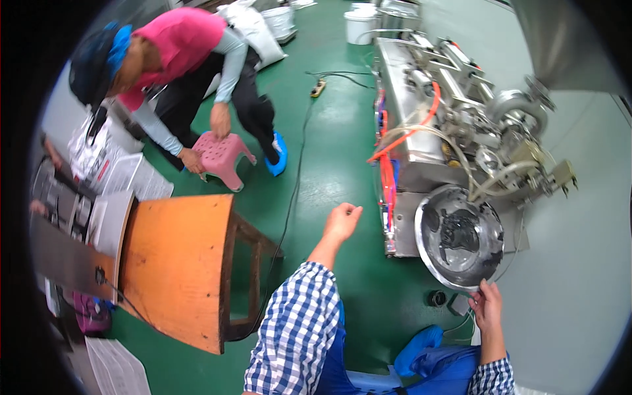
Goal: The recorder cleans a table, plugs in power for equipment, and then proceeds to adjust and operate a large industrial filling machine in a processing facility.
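Observation:
A wide metal bowl (pixel 431 266) smeared with a black, wet substance stands at the machine's near end. My right hand (pixel 488 308) grips its near rim, thumb and fingers at the edge. Dark residue pools in the bowl's middle, and a pale hose from the machine hangs over its far side. My left hand (pixel 343 222) is held out over the green floor, away from the bowl, with its fingers curled together. What it holds, if anything, is too small to make out.
A metal machine (pixel 421 131) with hoses and a large hopper (pixel 573 46) fills the right. A wooden table (pixel 178 263) stands left. Beyond it a person in pink (pixel 178 39) bends with both hands on a pink stool (pixel 224 158). A cable (pixel 299 171) crosses the floor.

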`<action>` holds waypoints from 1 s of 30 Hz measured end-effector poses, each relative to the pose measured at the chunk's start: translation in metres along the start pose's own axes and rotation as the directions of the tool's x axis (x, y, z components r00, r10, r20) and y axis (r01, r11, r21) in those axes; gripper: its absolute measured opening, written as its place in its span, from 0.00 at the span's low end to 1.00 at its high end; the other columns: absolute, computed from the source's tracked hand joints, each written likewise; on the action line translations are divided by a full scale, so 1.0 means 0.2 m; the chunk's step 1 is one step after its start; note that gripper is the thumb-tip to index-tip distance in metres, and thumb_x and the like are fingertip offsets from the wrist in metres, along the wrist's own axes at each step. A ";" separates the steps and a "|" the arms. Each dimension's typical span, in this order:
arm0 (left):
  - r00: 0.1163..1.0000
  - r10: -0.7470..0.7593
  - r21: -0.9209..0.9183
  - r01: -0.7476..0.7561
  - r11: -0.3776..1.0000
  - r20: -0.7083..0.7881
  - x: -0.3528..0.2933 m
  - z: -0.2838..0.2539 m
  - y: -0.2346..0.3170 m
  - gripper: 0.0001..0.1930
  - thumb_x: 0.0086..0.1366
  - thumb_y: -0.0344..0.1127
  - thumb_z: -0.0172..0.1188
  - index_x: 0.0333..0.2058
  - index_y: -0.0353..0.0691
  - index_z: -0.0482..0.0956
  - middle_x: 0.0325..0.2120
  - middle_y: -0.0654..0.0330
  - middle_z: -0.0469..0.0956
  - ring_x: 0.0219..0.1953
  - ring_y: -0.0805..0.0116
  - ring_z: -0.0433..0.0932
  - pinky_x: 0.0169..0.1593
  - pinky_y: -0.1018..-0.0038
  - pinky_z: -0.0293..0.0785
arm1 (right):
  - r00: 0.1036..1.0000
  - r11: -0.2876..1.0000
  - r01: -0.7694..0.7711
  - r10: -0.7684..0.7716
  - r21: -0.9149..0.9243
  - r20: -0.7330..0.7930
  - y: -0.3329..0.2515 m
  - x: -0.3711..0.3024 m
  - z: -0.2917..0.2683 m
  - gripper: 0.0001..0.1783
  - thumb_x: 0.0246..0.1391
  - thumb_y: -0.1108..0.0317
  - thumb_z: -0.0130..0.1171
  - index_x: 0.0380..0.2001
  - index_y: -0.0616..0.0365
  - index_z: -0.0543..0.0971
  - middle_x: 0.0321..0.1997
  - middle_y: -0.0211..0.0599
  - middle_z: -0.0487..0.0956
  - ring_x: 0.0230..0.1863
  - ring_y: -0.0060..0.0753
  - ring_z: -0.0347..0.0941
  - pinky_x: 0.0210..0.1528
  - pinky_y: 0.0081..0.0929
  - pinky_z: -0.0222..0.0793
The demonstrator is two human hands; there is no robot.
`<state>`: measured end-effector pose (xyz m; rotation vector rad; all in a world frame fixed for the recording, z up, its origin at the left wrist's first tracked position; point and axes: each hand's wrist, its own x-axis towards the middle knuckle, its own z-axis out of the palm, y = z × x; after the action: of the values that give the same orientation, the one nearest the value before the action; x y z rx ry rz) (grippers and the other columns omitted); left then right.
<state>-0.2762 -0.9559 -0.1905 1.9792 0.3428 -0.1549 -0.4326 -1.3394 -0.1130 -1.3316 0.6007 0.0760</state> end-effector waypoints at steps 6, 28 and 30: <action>1.000 0.013 -0.297 -0.006 0.955 0.020 -0.01 0.07 0.11 0.15 0.60 0.41 0.54 0.38 0.34 0.73 0.30 0.58 0.76 0.30 0.73 0.74 0.34 0.78 0.72 | 0.998 0.998 -0.063 0.063 -0.006 -0.031 -0.06 -0.05 0.05 0.08 0.51 0.60 0.56 0.33 0.46 0.72 0.27 0.17 0.72 0.28 0.14 0.66 0.32 0.18 0.60; 0.997 0.042 -0.268 -0.022 0.963 0.069 0.02 0.15 0.14 0.12 0.61 0.42 0.54 0.37 0.41 0.73 0.28 0.65 0.75 0.27 0.77 0.73 0.31 0.81 0.67 | 0.996 0.995 -0.090 0.088 0.046 0.025 -0.10 -0.09 0.04 0.13 0.52 0.62 0.56 0.40 0.52 0.71 0.35 0.24 0.74 0.33 0.18 0.69 0.32 0.17 0.59; 0.997 0.010 -0.222 0.009 0.975 0.081 -0.01 0.15 0.19 0.12 0.61 0.44 0.54 0.37 0.43 0.73 0.28 0.67 0.75 0.28 0.78 0.73 0.30 0.82 0.65 | 0.996 0.996 -0.082 0.081 0.036 0.020 -0.08 -0.07 0.03 0.14 0.51 0.61 0.57 0.40 0.52 0.72 0.34 0.24 0.74 0.33 0.16 0.68 0.31 0.16 0.57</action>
<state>-0.2653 -0.9982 -0.1684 1.7467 0.2934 -0.1887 -0.4364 -1.3332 -0.0923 -1.2696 0.6381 0.1434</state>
